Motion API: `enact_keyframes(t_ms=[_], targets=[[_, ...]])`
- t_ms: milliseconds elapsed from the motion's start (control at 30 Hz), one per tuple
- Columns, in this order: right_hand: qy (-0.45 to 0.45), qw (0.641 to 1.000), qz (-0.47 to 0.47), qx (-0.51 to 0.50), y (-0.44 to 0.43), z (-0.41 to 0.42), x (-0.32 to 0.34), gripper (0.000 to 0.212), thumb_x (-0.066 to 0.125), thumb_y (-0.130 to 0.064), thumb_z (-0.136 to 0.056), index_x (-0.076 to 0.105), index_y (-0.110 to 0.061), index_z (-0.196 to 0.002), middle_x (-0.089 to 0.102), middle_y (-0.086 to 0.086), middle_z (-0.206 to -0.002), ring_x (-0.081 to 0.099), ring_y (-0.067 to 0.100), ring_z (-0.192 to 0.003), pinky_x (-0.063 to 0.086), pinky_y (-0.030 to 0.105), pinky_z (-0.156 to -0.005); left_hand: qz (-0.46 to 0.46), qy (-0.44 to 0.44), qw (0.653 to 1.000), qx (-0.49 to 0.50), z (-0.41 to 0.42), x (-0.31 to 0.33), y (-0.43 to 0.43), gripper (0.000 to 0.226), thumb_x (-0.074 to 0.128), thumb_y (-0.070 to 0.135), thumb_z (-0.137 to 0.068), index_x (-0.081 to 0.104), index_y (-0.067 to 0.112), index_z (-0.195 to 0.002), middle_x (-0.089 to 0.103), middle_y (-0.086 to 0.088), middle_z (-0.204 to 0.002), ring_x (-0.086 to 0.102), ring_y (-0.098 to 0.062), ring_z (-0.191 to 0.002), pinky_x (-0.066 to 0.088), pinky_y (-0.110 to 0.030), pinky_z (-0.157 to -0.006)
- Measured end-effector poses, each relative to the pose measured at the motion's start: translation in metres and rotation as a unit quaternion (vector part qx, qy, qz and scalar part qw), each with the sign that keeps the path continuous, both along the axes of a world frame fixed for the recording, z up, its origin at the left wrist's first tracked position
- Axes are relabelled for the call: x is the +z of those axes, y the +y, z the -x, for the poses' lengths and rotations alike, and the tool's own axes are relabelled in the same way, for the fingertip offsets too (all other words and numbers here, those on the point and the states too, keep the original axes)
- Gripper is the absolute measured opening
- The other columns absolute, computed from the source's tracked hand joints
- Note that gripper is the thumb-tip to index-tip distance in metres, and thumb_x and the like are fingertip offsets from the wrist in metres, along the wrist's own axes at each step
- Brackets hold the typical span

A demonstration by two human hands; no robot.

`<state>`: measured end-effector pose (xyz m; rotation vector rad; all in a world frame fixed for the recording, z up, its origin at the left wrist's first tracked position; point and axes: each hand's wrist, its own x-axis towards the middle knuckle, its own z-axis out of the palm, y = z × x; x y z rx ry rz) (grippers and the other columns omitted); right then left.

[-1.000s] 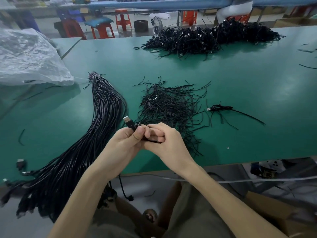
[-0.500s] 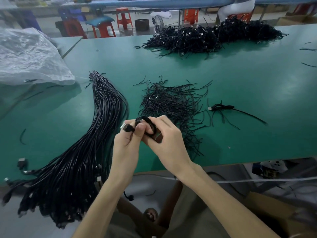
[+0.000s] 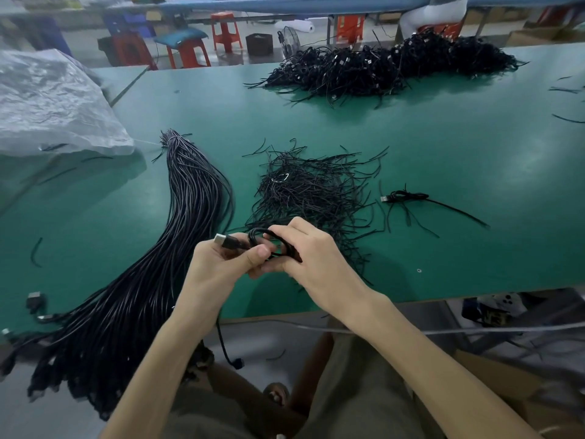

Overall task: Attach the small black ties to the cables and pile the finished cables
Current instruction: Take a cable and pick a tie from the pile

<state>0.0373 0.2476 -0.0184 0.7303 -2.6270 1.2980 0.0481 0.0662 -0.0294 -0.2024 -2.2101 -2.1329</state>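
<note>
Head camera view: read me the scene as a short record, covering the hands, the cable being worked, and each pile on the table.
left hand: pinches the cable just behind its plug
right hand: fingers curled round the cable's coiled loops
untied cables: long bundle on the left of the table
ties: loose heap just beyond the hands
finished pile: far side of the table
single coiled cable: lies alone, right of the ties
bag: clear plastic, far left
</note>
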Motion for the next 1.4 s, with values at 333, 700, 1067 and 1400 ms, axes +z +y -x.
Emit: enact_keyframes(t_ms=[333, 700, 1067, 1400], targets=[[0.063, 0.984, -0.164, 0.028, 0.003, -0.006, -0.004, 0.026, 0.049, -0.019, -0.107, 0.061, -0.010, -0.128, 0.057, 0.005, -0.108, 0.061, 0.026, -0.092, 0.051, 0.044, -0.080, 0.066, -0.028, 0.997, 0.013, 0.009, 0.001, -0.004, 0.034, 0.083, 0.028, -0.071, 0.075, 0.006, -0.095, 0.077, -0.011, -0.078, 0.075, -0.019, -0.072, 0.057, -0.020, -0.065], [0.122, 0.948, -0.290, 0.049, 0.010, -0.002, -0.004, 0.039, 0.029, 0.004, -0.087, 0.058, -0.009, -0.108, 0.055, 0.004, -0.104, 0.048, 0.023, -0.099, 0.050, 0.039, -0.077, 0.414, -0.030, 0.893, -0.175, 0.016, 0.016, -0.006, 0.055, 0.032, 0.072, -0.085, 0.062, 0.026, -0.087, 0.065, 0.014, -0.066, 0.056, 0.000, -0.055, 0.042, -0.015, -0.058], [0.223, 0.918, -0.322, -0.059, 0.003, 0.040, -0.003, 0.047, 0.070, -0.018, -0.094, 0.055, -0.010, -0.137, 0.060, 0.006, -0.131, 0.053, 0.025, -0.124, 0.041, 0.038, -0.104, 0.371, 0.037, 0.928, -0.026, 0.044, -0.019, -0.002, 0.038, 0.035, 0.039, -0.110, 0.046, 0.021, -0.078, 0.051, 0.006, -0.069, 0.044, -0.007, -0.057, 0.038, -0.028, -0.057], [0.018, 0.933, -0.241, -0.266, 0.011, 0.083, -0.037, 0.036, 0.055, -0.046, -0.102, 0.061, -0.013, -0.114, 0.060, 0.006, -0.117, 0.048, 0.026, -0.114, 0.034, 0.039, -0.099, 0.083, -0.062, 0.991, 0.083, 0.054, -0.033, 0.019, 0.040, 0.033, 0.031, -0.113, 0.039, 0.017, -0.076, 0.029, 0.012, -0.059, 0.023, -0.007, -0.047, 0.022, -0.021, -0.042]])
